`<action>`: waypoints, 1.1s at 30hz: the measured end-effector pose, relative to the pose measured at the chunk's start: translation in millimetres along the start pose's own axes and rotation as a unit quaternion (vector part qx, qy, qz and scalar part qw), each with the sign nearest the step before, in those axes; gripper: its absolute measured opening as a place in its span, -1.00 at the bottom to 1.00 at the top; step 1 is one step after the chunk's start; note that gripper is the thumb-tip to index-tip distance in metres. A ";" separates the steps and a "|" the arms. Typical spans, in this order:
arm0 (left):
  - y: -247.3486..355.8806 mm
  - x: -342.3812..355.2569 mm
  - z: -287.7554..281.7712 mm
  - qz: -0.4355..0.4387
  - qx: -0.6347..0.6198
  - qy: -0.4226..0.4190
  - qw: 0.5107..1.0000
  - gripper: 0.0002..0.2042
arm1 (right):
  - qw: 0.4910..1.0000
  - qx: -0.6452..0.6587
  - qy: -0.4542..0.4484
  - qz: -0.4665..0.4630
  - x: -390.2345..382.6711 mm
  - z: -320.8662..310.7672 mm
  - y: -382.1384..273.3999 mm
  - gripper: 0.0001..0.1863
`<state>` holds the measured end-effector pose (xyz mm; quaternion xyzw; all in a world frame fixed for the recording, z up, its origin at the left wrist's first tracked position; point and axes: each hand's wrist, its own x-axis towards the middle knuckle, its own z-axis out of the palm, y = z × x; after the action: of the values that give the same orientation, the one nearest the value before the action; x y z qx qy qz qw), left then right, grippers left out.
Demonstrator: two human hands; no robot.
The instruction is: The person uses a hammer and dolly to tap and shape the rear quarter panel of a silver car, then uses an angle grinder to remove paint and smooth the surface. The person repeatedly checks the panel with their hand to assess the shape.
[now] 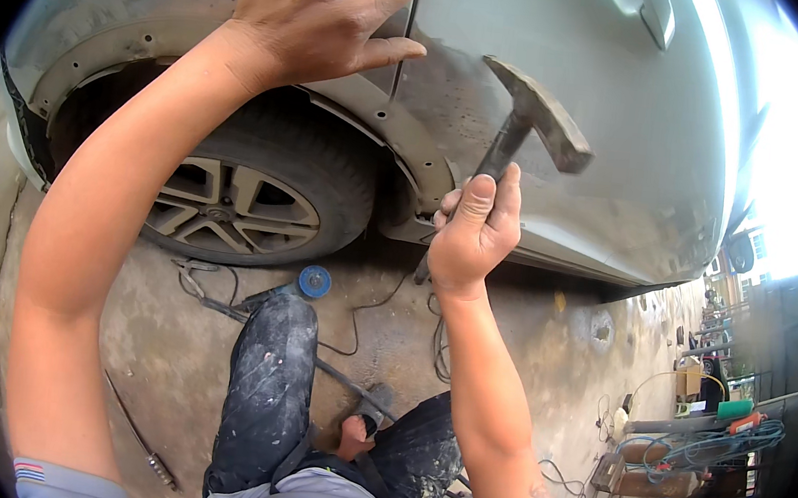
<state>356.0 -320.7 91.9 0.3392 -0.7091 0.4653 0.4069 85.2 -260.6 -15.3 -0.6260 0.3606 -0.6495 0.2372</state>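
Note:
My right hand (476, 226) grips the dark handle of a body hammer (542, 116). Its metal head, thin and pointed at one end and blunt at the other, is raised in front of the car door (578, 63). Whether the head touches the panel I cannot tell. My left hand (333, 10) lies against the grey car body above the wheel arch, fingers stretched and thumb pointing toward the door gap. Around the gap the paint is sanded and dull. Below my left forearm is the wheel (227, 200) with its black tyre and silver spokes.
An angle grinder with a blue disc (314, 282) lies by my knee, with cables (350, 337) across the concrete floor. A long metal rod (140, 431) lies at the left. On the right are a gas cylinder (658, 483), coiled blue hose (726, 449) and a cardboard box (688, 378).

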 end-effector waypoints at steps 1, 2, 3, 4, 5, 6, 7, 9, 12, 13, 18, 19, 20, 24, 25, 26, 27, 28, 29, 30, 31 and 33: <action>1.1 0.0 -3.0 -0.001 0.007 -0.009 1.000 -0.22 | 1.000 -0.003 0.001 -0.001 -0.5 -2.1 -1.0 -0.25; -0.3 2.1 -5.7 0.003 0.015 -0.019 1.000 -0.22 | 1.000 0.006 0.001 -0.013 -1.0 -2.7 -0.2 -0.26; 0.0 4.3 -5.3 0.001 0.017 -0.015 1.000 -0.21 | 1.000 0.013 0.002 -0.026 -2.2 -4.3 1.1 -0.26; 2.5 5.9 -2.9 0.000 0.018 -0.009 1.000 -0.21 | 0.999 0.019 0.004 -0.039 -3.2 -6.2 0.5 -0.26; 6.1 8.9 -2.5 0.002 0.016 -0.005 1.000 -0.21 | 0.999 -0.025 0.007 -0.025 0.6 -4.7 -1.2 -0.26; 8.7 12.3 -4.0 0.002 0.021 -0.018 1.000 -0.20 | 0.999 -0.040 -0.005 -0.010 2.4 -8.1 -4.1 -0.26; 11.1 15.1 -5.7 0.003 0.025 -0.029 0.999 -0.20 | 0.998 -0.056 -0.017 0.005 3.0 -14.2 -8.1 -0.25; 11.5 14.3 -7.4 -0.008 0.045 -0.055 0.997 -0.20 | 0.996 -0.003 -0.021 0.092 -0.6 -25.1 -31.8 -0.28; 13.5 6.3 3.8 -0.030 0.073 -0.055 0.995 -0.25 | 0.969 0.064 -0.010 0.239 -30.6 -71.5 -67.0 -0.34; 16.4 7.4 4.6 -0.033 0.081 -0.058 0.994 -0.25 | 0.948 0.089 -0.022 0.305 -46.7 -100.7 -72.6 -0.43; 24.8 5.7 -0.2 -0.054 0.124 -0.113 0.984 -0.24 | 0.879 -0.012 0.124 0.461 -190.5 -235.3 -103.1 -0.54; 28.4 2.7 0.0 -0.062 0.136 -0.135 0.980 -0.23 | 0.868 -0.055 0.157 0.467 -231.5 -264.2 -105.2 -0.62; 31.9 -5.0 2.8 -0.061 0.112 -0.125 0.984 -0.20 | 0.856 -0.119 0.188 0.466 -271.0 -287.3 -111.0 -0.68; 56.5 -46.7 12.8 -0.053 0.062 -0.155 0.985 -0.06 | 0.764 -0.255 0.297 0.512 -463.3 -360.9 -116.8 -0.70; 70.6 -52.6 17.4 -0.050 0.054 -0.173 0.982 -0.02 | 0.771 -0.323 0.292 0.465 -553.3 -390.1 -94.7 -0.68; 86.9 -61.0 23.7 -0.031 0.036 -0.192 0.980 0.00 | 0.766 -0.395 0.288 0.417 -639.6 -417.6 -73.0 -0.67; 96.7 -78.2 22.5 -0.010 0.028 -0.221 0.975 0.03 | 0.758 -0.386 0.250 0.462 -675.3 -408.7 -79.4 -0.69; 104.2 -90.3 18.6 0.000 0.012 -0.244 0.970 0.03 | 0.747 -0.380 0.209 0.504 -707.0 -399.7 -89.3 -0.70; 106.1 -95.4 13.4 0.001 0.019 -0.260 0.966 0.03 | 0.670 -0.359 0.162 0.629 -706.1 -382.1 -111.6 -0.69; 106.5 -97.8 10.6 -0.001 0.025 -0.272 0.962 0.02 | 0.624 -0.370 0.133 0.675 -714.2 -362.6 -125.2 -0.73; 104.0 -100.3 7.3 -0.004 0.030 -0.284 0.958 0.01 | 0.574 -0.406 0.078 0.706 -726.3 -346.1 -133.8 -0.76; 89.1 -81.7 3.9 -0.020 0.052 -0.257 0.965 -0.01 | 0.544 -0.411 0.044 0.730 -752.1 -337.7 -138.7 -0.75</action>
<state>314.2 -286.0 -16.1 0.4824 -0.7576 0.3908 0.2018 -149.2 455.7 -377.2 -0.1462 0.9305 -0.0592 0.3305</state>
